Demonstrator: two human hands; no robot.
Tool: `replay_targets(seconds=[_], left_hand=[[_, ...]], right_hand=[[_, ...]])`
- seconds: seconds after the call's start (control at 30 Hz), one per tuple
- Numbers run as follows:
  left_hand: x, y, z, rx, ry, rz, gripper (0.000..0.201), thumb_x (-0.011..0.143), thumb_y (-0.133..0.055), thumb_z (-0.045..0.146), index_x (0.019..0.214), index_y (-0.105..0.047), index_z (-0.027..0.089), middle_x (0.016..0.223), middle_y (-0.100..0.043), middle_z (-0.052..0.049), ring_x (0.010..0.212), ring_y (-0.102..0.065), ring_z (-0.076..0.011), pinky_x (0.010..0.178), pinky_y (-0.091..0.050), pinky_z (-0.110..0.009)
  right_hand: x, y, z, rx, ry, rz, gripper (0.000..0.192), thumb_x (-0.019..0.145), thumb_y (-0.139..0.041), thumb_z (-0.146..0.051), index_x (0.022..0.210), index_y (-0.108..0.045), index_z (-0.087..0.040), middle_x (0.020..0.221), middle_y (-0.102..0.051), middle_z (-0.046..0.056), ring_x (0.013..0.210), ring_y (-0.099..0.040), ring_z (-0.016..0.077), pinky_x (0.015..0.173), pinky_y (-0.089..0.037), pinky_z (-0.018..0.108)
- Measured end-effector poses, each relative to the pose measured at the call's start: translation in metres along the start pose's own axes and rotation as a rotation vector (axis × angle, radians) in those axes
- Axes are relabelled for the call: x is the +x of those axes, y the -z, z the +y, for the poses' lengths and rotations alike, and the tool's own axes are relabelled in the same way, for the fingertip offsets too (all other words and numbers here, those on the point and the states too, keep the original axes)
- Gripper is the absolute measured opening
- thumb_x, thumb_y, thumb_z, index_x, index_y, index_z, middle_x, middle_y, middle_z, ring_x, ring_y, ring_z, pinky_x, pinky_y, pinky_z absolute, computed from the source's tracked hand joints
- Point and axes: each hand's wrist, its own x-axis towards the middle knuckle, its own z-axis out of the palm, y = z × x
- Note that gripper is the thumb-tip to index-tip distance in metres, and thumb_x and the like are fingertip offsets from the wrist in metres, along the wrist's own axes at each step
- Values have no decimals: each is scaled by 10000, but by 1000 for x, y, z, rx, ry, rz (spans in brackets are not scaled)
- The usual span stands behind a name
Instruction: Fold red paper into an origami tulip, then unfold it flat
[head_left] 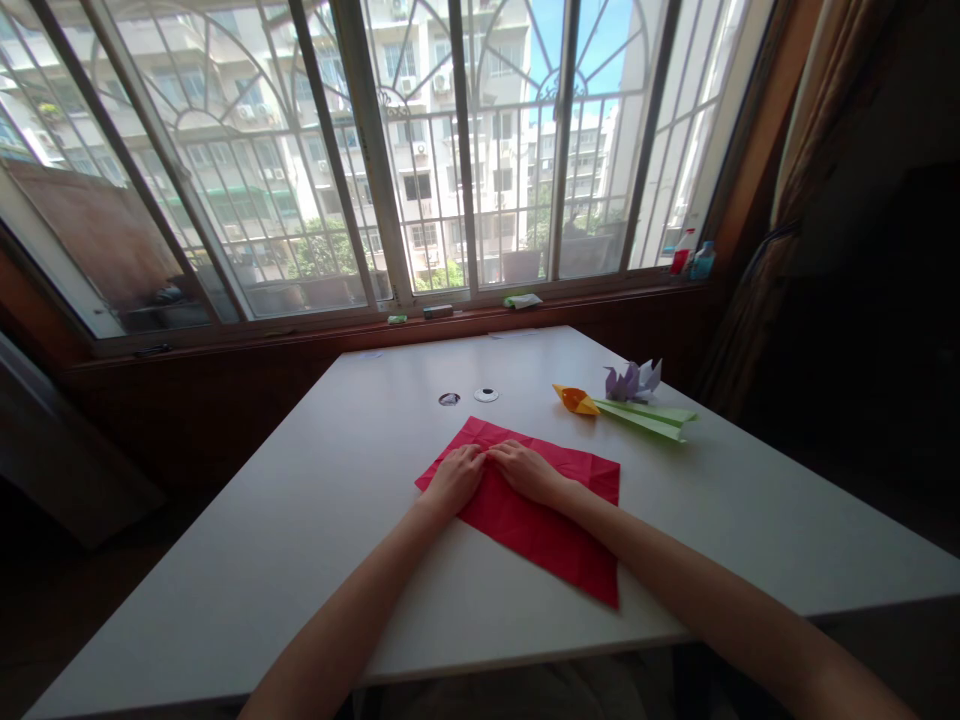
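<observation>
A sheet of red paper (551,545) lies on the white table, creased in several places, with a folded strip along its far edge. My left hand (455,478) rests on the paper's left part, its fingers bent and closed at the fold. Close beside it, my right hand (527,472) has its fingertips pressed together on the same fold. The two hands' fingertips nearly meet near the middle of the far strip. Both palms and part of the paper beneath them are hidden.
Right of the paper sit an orange folded paper boat (576,400), a pale green paper plane (646,420) and purple folded paper (634,381). Two round holes (486,395) are in the white table (315,500). Bottles (703,260) stand on the windowsill.
</observation>
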Motion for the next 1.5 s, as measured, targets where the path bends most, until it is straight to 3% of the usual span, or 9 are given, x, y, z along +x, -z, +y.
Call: replay_targets(seconds=[0.1, 0.27, 0.67, 0.83, 0.97, 1.07, 1.17, 1.27, 1.5], left_hand=[[0, -8, -5, -77, -24, -13, 387, 868, -256, 235, 1215, -389, 129, 1288, -413, -105, 1186, -373, -156, 992, -299, -318], [0, -9, -7, -85, 7, -63, 432, 863, -262, 282, 1257, -341, 122, 1342, -341, -104, 1248, -283, -155, 1032, -244, -339], [2, -10, -3, -57, 35, -37, 443, 864, -266, 314, 1234, -379, 97, 1312, -383, -123, 1236, -306, -172, 1021, -259, -327], [2, -9, -1, -42, 34, -17, 437, 867, -264, 325, 1239, -380, 126, 1301, -402, -113, 1225, -324, -183, 1005, -274, -334], [-1, -2, 2, -7, 74, 27, 392, 849, -320, 353, 1207, -425, 234, 1211, -474, -86, 1118, -434, -206, 942, -336, -354], [-3, 1, 3, 33, 150, 48, 378, 821, -364, 411, 1122, -500, 229, 1092, -526, -99, 1030, -481, -228, 885, -370, -375], [-3, -3, 2, 22, 147, 71, 396, 830, -334, 416, 1102, -505, 184, 1153, -502, -110, 1089, -443, -223, 929, -332, -369], [-2, -9, -2, -46, 80, 12, 458, 859, -256, 393, 1239, -370, 164, 1324, -365, -94, 1219, -318, -186, 1002, -252, -347], [0, -13, -6, -92, 95, -118, 540, 864, -172, 429, 1300, -290, 134, 1382, -266, -89, 1280, -201, -180, 1043, -178, -348]], right_hand=[[-1, -8, -2, 57, 24, -10, 419, 846, -371, -280, 1231, -405, -119, 1264, -442, 129, 1185, -380, 217, 979, -322, 378], [-2, -12, 8, 109, -4, -122, 612, 820, -348, -497, 1310, -290, -135, 1375, -277, 115, 1269, -235, 214, 1040, -226, 373], [-2, -8, 48, -4, -291, -159, 759, 773, -252, -634, 1315, -288, -104, 1386, -232, 140, 1279, -192, 246, 1039, -185, 377], [-5, -3, 61, -76, -341, -127, 690, 783, -290, -602, 1302, -313, -147, 1374, -269, 130, 1269, -225, 248, 1029, -192, 415], [-3, 1, 53, -210, -313, 81, 572, 798, -428, -424, 1275, -347, -120, 1350, -316, 148, 1253, -260, 269, 1021, -198, 440], [-1, 0, 38, -190, -199, 169, 465, 807, -418, -221, 1253, -376, -93, 1323, -357, 162, 1224, -318, 252, 1008, -248, 421], [0, -7, 23, -27, -72, 53, 427, 829, -375, -235, 1234, -409, -103, 1281, -423, 143, 1187, -383, 215, 976, -327, 365], [2, -16, 19, 45, -12, -63, 445, 861, -312, -342, 1245, -403, -136, 1309, -396, 111, 1232, -316, 201, 1013, -272, 375], [2, -13, 55, -4, -275, -115, 697, 796, -265, -594, 1299, -322, -115, 1383, -253, 126, 1282, -190, 232, 1044, -167, 363]])
